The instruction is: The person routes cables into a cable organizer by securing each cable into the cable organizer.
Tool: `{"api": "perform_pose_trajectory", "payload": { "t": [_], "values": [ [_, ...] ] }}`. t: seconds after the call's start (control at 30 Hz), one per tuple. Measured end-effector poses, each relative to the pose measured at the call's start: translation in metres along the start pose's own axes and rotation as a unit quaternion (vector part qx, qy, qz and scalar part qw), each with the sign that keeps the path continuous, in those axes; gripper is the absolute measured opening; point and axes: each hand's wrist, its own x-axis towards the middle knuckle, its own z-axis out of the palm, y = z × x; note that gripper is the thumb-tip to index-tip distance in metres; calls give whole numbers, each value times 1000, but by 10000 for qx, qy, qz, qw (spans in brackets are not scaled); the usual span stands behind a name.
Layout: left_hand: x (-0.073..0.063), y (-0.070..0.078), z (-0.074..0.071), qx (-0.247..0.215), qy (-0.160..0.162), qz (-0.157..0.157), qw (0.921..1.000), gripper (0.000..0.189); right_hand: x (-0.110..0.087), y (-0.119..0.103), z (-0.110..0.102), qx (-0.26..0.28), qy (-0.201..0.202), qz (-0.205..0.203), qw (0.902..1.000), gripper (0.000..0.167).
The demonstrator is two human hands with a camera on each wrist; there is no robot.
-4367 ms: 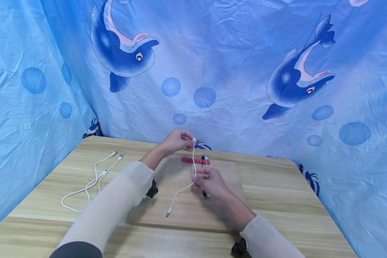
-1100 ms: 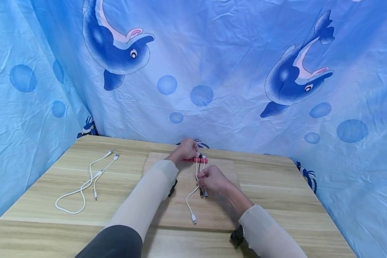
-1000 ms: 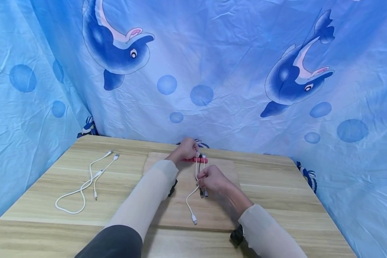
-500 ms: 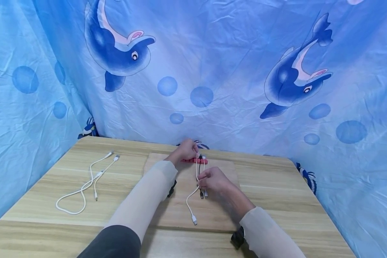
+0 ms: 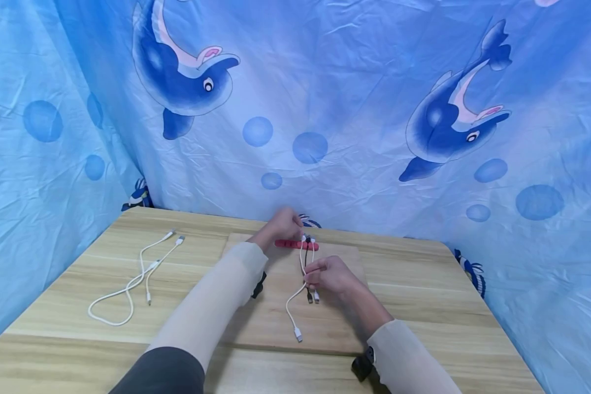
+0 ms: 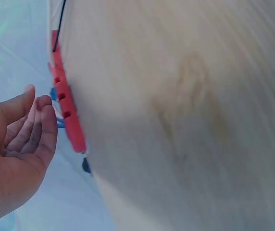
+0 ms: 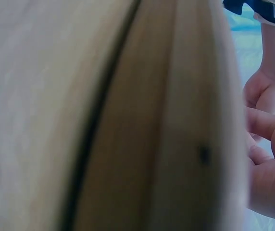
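Observation:
A red cable clip strip (image 5: 287, 243) lies along the back of the wooden board (image 5: 261, 328). At its right part sit the upper ends of a black cable (image 5: 309, 297) and two white cables. My right hand (image 5: 331, 273) pinches the left one, a white USB cable (image 5: 289, 309), partway along; its lower plug rests on the board. The other white cable (image 5: 317, 297) lies beside the black one. My left hand (image 5: 284, 223) is just behind the strip, close to the plugs. In the left wrist view its fingers (image 6: 46, 130) are loosely bent with nothing between them, beside the strip's unfilled slots.
More white cables (image 5: 128, 290) lie looped on the left of the wood-grain table (image 5: 423, 295). A blue dolphin-print curtain (image 5: 364, 109) hangs behind the table and along both sides.
My left hand has brought the white cable's upper end down to the strip beside the black cable, let go and drawn slightly left. My right hand keeps its pinch.

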Motion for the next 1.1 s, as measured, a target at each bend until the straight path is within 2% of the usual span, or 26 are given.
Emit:
{"api": "perform_pose_trajectory", "payload": {
  "t": [0.2, 0.4, 0.63, 0.77, 1.1],
  "values": [
    [-8, 4, -15, 8, 68, 259, 9996, 22, 1, 2, -1, 39, -8, 0, 10000, 22],
    [-14, -5, -27, 219, 186, 436, 9986, 20, 2, 4, -2, 188, -26, 32, 9998, 23],
    [-27, -25, -44, 392, 240, 475, 9978, 19, 1, 5, -2, 305, 52, 19, 9995, 23],
    [-36, -36, -55, 299, 204, 406, 9985, 23, 0, 7, -3, 385, 72, 13, 9992, 25],
    [-60, -77, -86, 504, 356, 459, 9970, 24, 1, 9, -4, 638, -26, 3, 9980, 27]
  ]
}}
